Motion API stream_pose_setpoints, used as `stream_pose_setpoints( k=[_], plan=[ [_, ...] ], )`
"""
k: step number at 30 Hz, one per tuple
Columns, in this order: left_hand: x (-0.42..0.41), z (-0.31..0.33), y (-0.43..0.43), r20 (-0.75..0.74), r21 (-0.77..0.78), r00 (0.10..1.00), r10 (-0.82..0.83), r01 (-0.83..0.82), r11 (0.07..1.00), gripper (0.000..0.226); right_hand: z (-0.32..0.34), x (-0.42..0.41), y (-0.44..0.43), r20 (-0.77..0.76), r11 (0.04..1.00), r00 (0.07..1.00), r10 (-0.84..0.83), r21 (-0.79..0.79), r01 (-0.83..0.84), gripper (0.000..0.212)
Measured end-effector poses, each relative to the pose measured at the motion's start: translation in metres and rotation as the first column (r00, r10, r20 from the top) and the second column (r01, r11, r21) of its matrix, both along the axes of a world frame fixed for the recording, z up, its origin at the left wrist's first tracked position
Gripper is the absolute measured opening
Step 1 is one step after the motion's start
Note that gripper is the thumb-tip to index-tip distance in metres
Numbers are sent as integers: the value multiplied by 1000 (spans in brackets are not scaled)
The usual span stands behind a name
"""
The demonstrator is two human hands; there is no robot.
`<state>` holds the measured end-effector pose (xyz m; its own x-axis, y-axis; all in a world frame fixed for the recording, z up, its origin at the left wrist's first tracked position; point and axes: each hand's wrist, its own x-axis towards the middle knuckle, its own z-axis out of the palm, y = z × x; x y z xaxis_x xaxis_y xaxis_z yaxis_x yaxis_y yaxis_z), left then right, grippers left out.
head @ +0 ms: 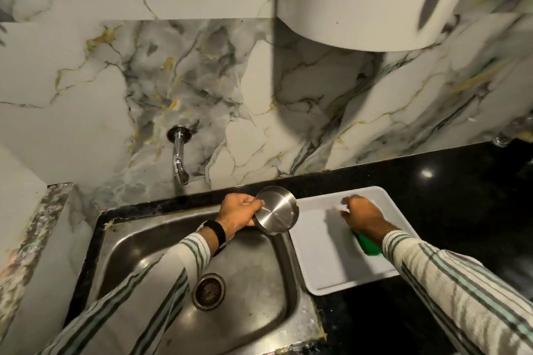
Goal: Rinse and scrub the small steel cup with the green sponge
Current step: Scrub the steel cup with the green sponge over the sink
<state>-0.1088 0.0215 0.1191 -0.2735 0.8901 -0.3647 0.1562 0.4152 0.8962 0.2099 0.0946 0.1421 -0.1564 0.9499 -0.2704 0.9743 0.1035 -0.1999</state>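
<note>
My left hand (239, 215) grips the small steel cup (276, 213) by its rim, above the back right corner of the sink. The cup is tipped so its flat underside faces me. My right hand (364, 215) hovers palm down over the white tray (331, 262) and is blurred by motion. The green sponge (369, 245) shows on the tray just under my right wrist; only its near end is visible. Whether my fingers hold it is hidden by the hand.
A steel sink (161, 245) with a round drain (209, 291) lies below my left arm. A chrome tap (179, 158) sticks out of the marble wall with no water visible. The tray rests on a black counter (450, 199). A white appliance (360, 0) hangs overhead.
</note>
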Motion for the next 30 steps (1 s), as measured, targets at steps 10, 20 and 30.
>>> stream_pose_setpoints(
  k=[10,20,30],
  plan=[
    [4,-22,-1,5,22,999,40,-40,999,32,-63,58,-3,289,974,955,-63,-191,122,80],
    [-13,-21,-9,91,-12,989,119,-118,993,43,-64,46,22,106,992,987,-122,-9,123,38],
    [-29,-7,-10,55,31,995,79,-81,996,65,-2,-85,-32,231,391,608,760,584,-711,57]
  ],
)
